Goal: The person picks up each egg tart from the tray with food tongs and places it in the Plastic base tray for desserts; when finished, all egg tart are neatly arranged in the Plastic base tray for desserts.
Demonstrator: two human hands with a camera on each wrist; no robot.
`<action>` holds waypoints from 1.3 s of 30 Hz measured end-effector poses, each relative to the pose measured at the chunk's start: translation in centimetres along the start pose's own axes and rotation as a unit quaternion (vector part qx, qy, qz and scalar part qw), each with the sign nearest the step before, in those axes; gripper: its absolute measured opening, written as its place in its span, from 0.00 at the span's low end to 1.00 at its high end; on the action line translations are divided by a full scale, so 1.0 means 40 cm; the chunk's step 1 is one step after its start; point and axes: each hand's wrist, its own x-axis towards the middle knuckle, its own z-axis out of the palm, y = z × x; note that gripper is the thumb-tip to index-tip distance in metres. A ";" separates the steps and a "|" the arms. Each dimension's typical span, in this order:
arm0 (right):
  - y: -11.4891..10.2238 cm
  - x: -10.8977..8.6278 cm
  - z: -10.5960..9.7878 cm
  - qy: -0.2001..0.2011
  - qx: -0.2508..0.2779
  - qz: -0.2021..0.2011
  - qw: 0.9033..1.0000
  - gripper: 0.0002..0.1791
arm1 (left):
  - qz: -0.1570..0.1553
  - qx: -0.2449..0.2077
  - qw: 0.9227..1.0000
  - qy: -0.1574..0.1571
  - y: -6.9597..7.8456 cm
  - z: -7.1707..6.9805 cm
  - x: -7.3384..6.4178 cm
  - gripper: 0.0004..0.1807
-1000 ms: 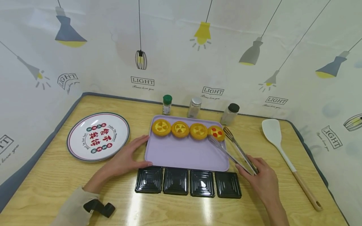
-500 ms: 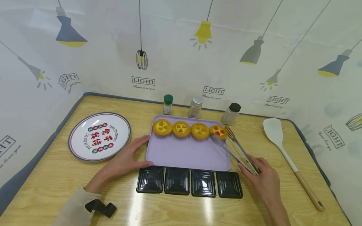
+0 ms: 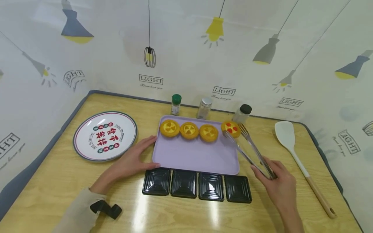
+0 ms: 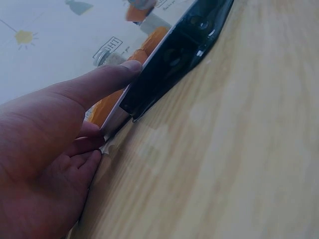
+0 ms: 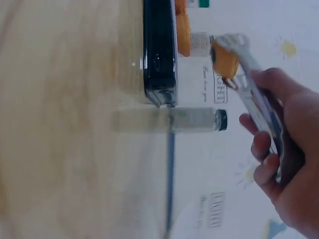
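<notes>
My right hand (image 3: pixel 279 187) holds metal tongs (image 3: pixel 257 151), whose tips grip a round yellow tart (image 3: pixel 231 128) topped with red pieces. In the right wrist view the tart (image 5: pixel 225 61) is up between the tong tips, higher than the black boxes. My left hand (image 3: pixel 131 163) rests at the lilac tray (image 3: pixel 195 158), thumb by the front left corner and fingers along the left edge. Three more tarts, the middle one (image 3: pixel 189 130) among them, stand in a row at the tray's back.
Several black square containers (image 3: pixel 184 183) line the tray's front edge. A printed plate (image 3: pixel 84 136) lies left, a white spatula (image 3: pixel 285 132) right. Behind the tray stand a green-capped bottle (image 3: pixel 176 105), a silver-capped shaker (image 3: pixel 204 108) and a black-capped jar (image 3: pixel 242 113).
The red-topped tart has been taken hold of with the tongs and raised from the row, slightly away from its neighbour. My left hand stays at the tray. The head view has shifted slightly.
</notes>
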 end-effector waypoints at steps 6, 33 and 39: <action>-0.115 -0.005 0.000 -0.085 0.100 -0.077 0.988 0.30 | 0.001 0.002 1.000 -0.006 -0.009 0.001 0.004 0.55; -0.248 -0.061 0.118 -0.240 0.157 -0.186 0.940 0.29 | -0.001 -0.028 1.000 -0.010 -0.013 -0.009 0.004 0.44; -0.249 -0.064 0.118 -0.248 0.157 -0.177 0.939 0.29 | -0.002 -0.027 1.000 -0.009 -0.015 -0.008 0.002 0.44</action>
